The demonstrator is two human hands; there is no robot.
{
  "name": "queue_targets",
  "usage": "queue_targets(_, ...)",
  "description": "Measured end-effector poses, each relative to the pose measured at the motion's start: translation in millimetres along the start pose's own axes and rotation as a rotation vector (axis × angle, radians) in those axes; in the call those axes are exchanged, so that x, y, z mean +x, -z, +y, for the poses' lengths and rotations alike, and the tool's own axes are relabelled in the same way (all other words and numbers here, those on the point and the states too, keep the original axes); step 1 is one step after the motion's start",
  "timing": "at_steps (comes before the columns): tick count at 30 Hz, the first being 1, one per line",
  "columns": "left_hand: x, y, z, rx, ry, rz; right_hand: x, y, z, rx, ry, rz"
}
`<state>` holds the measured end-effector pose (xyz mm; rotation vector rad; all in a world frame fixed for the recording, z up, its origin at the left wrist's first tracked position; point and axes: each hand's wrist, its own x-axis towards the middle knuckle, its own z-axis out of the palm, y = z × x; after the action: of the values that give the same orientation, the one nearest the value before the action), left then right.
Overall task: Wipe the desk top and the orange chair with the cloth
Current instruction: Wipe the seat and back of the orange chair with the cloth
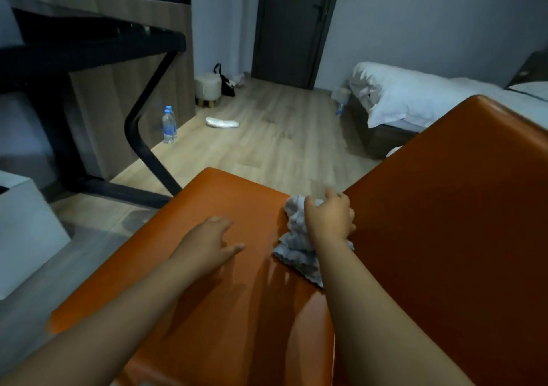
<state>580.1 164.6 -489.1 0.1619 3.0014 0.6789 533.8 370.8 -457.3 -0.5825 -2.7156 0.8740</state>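
Mostly my right hand (329, 218) hides the cloth (296, 246). Its fingers curl over the crumpled grey bundle and grip it, so only the wrinkled edges show, spilling out toward me and to the left of my wrist. The cloth lies on the seat of the orange chair (237, 296), in the corner where the seat meets the backrest, and my right hand sits just beside that backrest. My left hand (207, 243) lies flat on the seat, fingers straight and a little spread, holding nothing, apart from the cloth on its left. Both forearms and the near part of the chair run off the lower edge.

The bench (89, 41) is up at the left, dark and partly cut off, and I cannot make out what stands on its top. On the floor (281, 136) beside its slanted black leg stand two water bottles (169, 124) with blue caps, one half hidden behind the other; I cannot tell how full they are. Farther off, a black bag (227, 83) sits by a small pale stool (207, 86), its contents out of sight. A corner of a white bed (415, 95) shows at the right.
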Motion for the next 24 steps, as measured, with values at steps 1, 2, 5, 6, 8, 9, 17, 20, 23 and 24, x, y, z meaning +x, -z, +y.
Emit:
queue_targets(1,0.8,4.1,2.2,0.007,-0.016,0.008,-6.0,7.7,-3.2,0.014,-0.001,0.003)
queue_targets(2,1.8,7.4,4.6,0.012,-0.039,0.014,-13.0,15.6,-6.0,0.018,0.011,-0.005)
queue_targets(5,6.3,11.4,14.4,0.014,-0.120,0.023,-36.9,42.2,-14.0,-0.095,0.094,-0.062)
queue_targets(6,7.1,12.0,17.3,0.005,-0.138,0.017,-45.3,52.4,-17.2,-0.163,0.120,-0.088)
queue_targets(8,9.0,12.2,22.3,-0.011,-0.166,0.004,-62.5,74.0,-22.5,-0.285,0.179,-0.150)
queue_targets(9,10.2,11.8,24.6,-0.014,-0.180,-0.001,-70.3,84.2,-24.0,-0.349,0.218,-0.174)
queue_targets(17,34.1,-18.4,72.5,-0.163,-0.345,-0.052,-97.1,124.8,0.2,-0.486,0.270,-0.165)
queue_targets(20,47.9,-39.2,88.5,-0.229,-0.348,-0.059,-97.3,128.0,10.7,-0.483,0.240,-0.143)
queue_targets(23,60.0,-54.7,99.0,-0.180,-0.343,-0.071,-97.3,132.4,19.0,-0.504,0.225,-0.100)
queue_targets(24,61.8,-57.9,102.0,-0.150,-0.349,-0.087,-97.8,133.6,20.2,-0.510,0.223,-0.095)
